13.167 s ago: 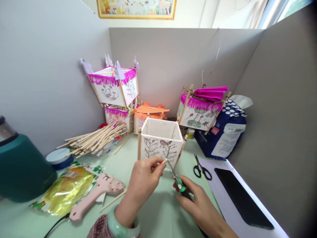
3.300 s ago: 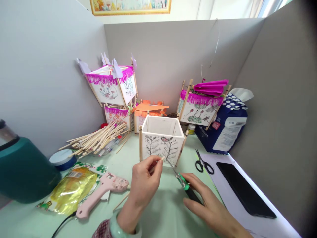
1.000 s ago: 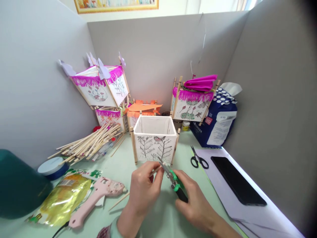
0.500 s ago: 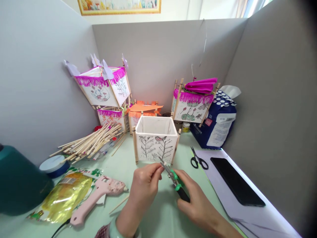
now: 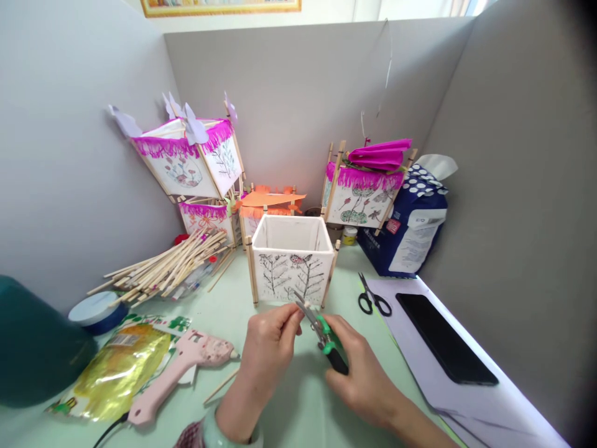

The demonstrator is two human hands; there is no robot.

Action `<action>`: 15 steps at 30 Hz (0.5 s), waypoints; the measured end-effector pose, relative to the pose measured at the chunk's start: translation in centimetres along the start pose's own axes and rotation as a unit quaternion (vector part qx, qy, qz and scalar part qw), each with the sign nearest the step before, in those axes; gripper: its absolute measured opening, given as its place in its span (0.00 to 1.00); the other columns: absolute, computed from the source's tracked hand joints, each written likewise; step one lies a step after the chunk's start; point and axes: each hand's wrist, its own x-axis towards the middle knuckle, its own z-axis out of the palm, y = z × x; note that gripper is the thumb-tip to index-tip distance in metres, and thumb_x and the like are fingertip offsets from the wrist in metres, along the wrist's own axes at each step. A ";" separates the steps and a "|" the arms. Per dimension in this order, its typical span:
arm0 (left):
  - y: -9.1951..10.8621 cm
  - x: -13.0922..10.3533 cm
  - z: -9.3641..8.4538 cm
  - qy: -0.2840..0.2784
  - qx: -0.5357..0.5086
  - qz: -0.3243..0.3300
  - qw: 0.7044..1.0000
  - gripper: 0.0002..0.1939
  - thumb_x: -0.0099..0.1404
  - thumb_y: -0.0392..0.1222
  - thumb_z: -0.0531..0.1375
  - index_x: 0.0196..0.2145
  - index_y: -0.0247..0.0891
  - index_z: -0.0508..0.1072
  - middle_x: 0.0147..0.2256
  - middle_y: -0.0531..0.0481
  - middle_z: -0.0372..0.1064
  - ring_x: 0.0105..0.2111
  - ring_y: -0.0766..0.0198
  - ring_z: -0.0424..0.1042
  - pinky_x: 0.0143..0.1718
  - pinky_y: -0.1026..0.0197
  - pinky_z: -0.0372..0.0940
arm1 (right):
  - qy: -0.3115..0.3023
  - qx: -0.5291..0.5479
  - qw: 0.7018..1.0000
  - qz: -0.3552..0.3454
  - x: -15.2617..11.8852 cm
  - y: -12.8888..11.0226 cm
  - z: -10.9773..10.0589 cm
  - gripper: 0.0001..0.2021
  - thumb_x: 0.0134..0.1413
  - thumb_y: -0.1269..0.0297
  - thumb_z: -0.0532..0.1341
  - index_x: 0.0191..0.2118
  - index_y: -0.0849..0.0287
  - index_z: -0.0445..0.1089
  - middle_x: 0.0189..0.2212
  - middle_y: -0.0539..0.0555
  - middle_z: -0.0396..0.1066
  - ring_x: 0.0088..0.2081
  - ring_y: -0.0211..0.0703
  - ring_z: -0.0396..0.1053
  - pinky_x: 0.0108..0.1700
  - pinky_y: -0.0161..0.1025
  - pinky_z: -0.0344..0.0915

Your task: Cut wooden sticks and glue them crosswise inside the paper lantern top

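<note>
My left hand [image 5: 270,339] is closed in a pinch around a thin wooden stick [image 5: 221,387], whose lower end shows past my wrist; most of its length is hidden by the hand. In my right hand [image 5: 359,367] are pruning shears [image 5: 324,336] with green and black handles, gripped in my fingers. Their metal blades reach the left fingertips, around the stick's far end; whether they bite into it I cannot tell. Just behind the blades stands a white box-shaped lantern [image 5: 291,274], open on top, with wooden corner posts and dark tree drawings.
On the left lie a pink glue gun [image 5: 186,367], a yellow plastic packet [image 5: 125,367], a round tub [image 5: 97,311] and a stick pile [image 5: 172,264]. Scissors [image 5: 373,303] and a black phone [image 5: 443,336] are on the right. Decorated lanterns [image 5: 181,165] and a blue pack [image 5: 405,230] stand behind.
Both hands and the shears have shifted slightly left in the view, along with a small camera movement. The left pinch and right grip stay the same.
</note>
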 end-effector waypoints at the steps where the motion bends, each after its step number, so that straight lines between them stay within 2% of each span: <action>1: -0.1 0.0 0.1 0.009 0.009 0.002 1.000 0.14 0.66 0.35 0.53 0.25 0.36 0.72 0.20 0.53 0.68 0.20 0.70 0.65 0.24 0.69 0.57 | 0.002 -0.002 1.000 0.003 0.1 0.0 0.1 0.30 0.34 0.79 0.54 0.49 0.58 0.63 0.42 0.54 0.64 0.43 0.47 0.63 0.49 0.43 0.62; 4: -0.2 -0.1 0.4 0.035 0.016 0.005 0.999 0.08 0.65 0.35 0.55 0.31 0.36 0.74 0.25 0.51 0.72 0.23 0.69 0.67 0.25 0.69 0.59 | 0.009 -0.004 1.000 0.012 0.0 -0.1 0.2 0.30 0.34 0.79 0.54 0.50 0.58 0.63 0.42 0.55 0.65 0.44 0.47 0.64 0.50 0.43 0.62; 8: -0.3 -0.5 0.4 0.053 0.005 0.021 0.998 0.07 0.64 0.35 0.56 0.32 0.36 0.74 0.26 0.51 0.73 0.24 0.68 0.69 0.27 0.69 0.61 | 0.017 -0.006 1.000 0.007 -0.4 0.1 0.2 0.31 0.34 0.78 0.55 0.52 0.58 0.62 0.44 0.56 0.65 0.46 0.49 0.64 0.51 0.44 0.62; 15: -0.1 -0.5 0.3 0.021 -0.005 0.017 1.000 0.11 0.65 0.34 0.54 0.28 0.36 0.74 0.21 0.53 0.69 0.22 0.70 0.66 0.25 0.69 0.58 | 0.008 0.010 1.000 -0.005 -0.7 0.5 0.2 0.35 0.35 0.78 0.54 0.56 0.58 0.59 0.50 0.57 0.63 0.52 0.50 0.61 0.55 0.46 0.59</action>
